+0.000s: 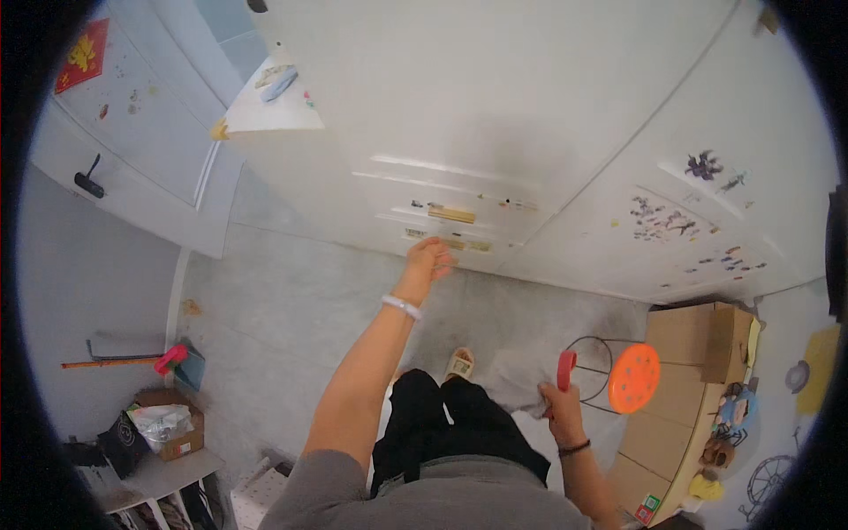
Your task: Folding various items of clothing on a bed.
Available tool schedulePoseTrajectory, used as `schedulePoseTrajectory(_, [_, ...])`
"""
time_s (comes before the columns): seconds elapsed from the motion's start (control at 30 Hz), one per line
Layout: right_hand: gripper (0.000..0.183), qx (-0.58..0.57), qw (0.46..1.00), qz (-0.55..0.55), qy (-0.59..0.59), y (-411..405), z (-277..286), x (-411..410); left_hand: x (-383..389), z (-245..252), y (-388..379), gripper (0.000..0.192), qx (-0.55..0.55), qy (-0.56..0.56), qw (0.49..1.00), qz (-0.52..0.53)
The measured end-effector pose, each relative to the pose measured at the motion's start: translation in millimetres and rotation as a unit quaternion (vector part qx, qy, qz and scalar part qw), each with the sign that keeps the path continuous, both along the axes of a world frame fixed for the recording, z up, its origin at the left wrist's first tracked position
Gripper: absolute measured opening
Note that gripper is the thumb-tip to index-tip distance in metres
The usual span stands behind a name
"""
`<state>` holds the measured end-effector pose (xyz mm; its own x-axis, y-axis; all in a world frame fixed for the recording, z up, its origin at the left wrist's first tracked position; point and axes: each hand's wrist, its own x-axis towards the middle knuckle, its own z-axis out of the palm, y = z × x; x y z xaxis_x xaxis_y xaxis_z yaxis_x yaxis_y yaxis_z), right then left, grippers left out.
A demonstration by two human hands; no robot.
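Observation:
My left hand (pixel 430 260) reaches out, blurred, in front of the lower part of a white wardrobe (pixel 424 152). Its fingers are loosely bent and apart, with nothing visible in them. Close by on the wardrobe front are a brass-coloured handle (pixel 452 214) and several stickers; whether the hand touches the front cannot be told. Low at my right side, my right hand (pixel 563 409) grips a pale grey cloth or thin bag (pixel 520 381), blurred. A red ring, perhaps a tape roll (pixel 566 370), shows at that same hand.
An orange stool (pixel 635 377) with thin metal legs stands beside my right hand. Cardboard boxes (pixel 672 397) line the right side. At left are a white door (pixel 146 112), a dustpan (pixel 192 368) and a low shelf (pixel 182 464) bearing an open carton (pixel 179 440).

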<state>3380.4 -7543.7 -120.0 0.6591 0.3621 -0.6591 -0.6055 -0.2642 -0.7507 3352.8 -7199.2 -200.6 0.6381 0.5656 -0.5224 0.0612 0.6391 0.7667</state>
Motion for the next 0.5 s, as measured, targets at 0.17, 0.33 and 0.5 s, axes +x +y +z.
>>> schedulePoseTrajectory(0.17, [0.023,-0.074,0.996,-0.045,0.002,-17,-10,-19,64,-82,55,0.021,-0.103,-0.002,0.99,0.098])
schedulePoseTrajectory(0.33, [0.027,-0.081,0.989,-0.124,0.015,-2,13,-38,99,-116,74,0.01,-0.169,-0.062,0.971,0.159])
schedulePoseTrajectory(0.5, [0.025,-0.124,0.991,-0.035,-0.042,25,24,-38,83,-148,83,0.013,-0.105,-0.062,0.981,0.152])
